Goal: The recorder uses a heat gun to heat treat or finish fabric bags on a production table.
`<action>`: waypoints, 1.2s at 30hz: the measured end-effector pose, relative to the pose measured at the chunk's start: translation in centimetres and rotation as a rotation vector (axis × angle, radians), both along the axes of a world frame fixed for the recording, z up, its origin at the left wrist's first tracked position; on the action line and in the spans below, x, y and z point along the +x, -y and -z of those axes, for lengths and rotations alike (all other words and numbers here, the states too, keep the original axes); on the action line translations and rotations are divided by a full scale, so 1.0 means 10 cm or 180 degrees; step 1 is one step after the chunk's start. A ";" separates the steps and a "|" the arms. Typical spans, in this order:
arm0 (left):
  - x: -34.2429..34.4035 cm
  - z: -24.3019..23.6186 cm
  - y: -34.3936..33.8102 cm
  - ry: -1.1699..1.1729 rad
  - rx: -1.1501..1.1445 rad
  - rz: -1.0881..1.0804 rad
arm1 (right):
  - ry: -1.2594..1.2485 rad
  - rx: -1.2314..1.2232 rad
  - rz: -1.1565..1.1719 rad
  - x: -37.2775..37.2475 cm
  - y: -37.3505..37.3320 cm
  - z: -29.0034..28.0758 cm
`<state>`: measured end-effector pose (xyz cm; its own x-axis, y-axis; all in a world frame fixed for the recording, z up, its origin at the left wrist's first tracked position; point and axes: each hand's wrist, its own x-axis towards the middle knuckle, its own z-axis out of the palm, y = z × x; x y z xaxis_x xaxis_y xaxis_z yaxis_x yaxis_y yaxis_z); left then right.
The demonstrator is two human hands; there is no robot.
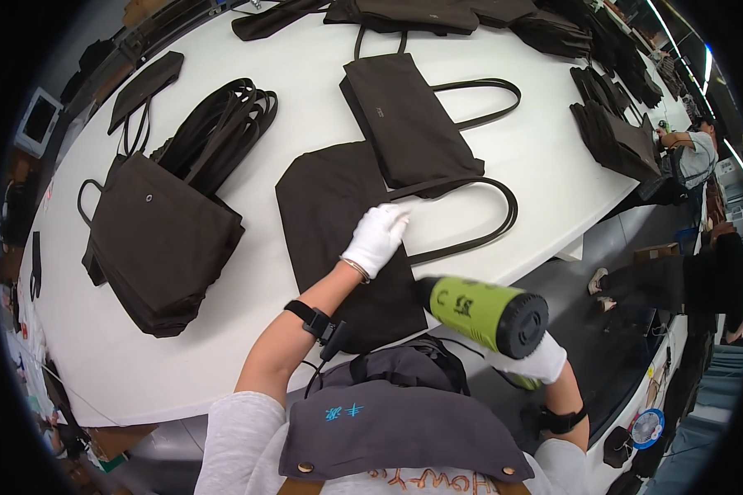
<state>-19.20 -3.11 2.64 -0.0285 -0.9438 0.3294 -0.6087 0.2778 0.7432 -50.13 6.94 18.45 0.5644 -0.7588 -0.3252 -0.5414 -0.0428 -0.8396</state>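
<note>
The worktop point(231, 318) carried a bag point(322, 214), seemingly light, limp, best held by its strap point(510, 206). Our left grip point(378, 239) touched it, closure unclear; our right grip point(545, 360) clasped the gun point(480, 313).

The person wears white gloves point(377, 241), a light shirt point(239, 437) with orange letters point(456, 481), black arm straps point(562, 421) and a thin bracelet point(356, 270). Low in the frame, a gray apron point(421, 425) has blue marks point(343, 412) and gold snaps point(305, 468).
</note>
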 end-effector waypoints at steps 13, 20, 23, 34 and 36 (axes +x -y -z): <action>-0.05 -0.02 -0.94 0.0894 0.0154 0.0020 | 0.0935 0.0629 0.1986 -0.37 -0.64 -0.34; 0.62 0.16 -1.31 -0.5598 0.1891 -0.1272 | 0.1471 0.0510 0.2144 0.03 -0.46 -0.19; 0.68 0.21 -1.41 -0.5772 0.1751 -0.1276 | 0.1152 0.0462 0.1195 0.17 -0.43 -0.17; 0.56 -0.17 -1.82 -0.2009 0.2213 -0.0869 | 0.0832 0.0635 0.0146 0.64 -0.24 0.33; 0.52 -0.34 -1.88 -0.0902 0.2530 -0.0646 | 0.0821 0.0331 0.0088 0.61 -0.20 0.28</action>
<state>-14.01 15.72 6.02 0.1487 -0.8750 -0.4607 -0.3529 -0.4821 0.8019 -44.02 8.89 15.66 0.6182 -0.7451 -0.2503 -0.3089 0.0626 -0.9490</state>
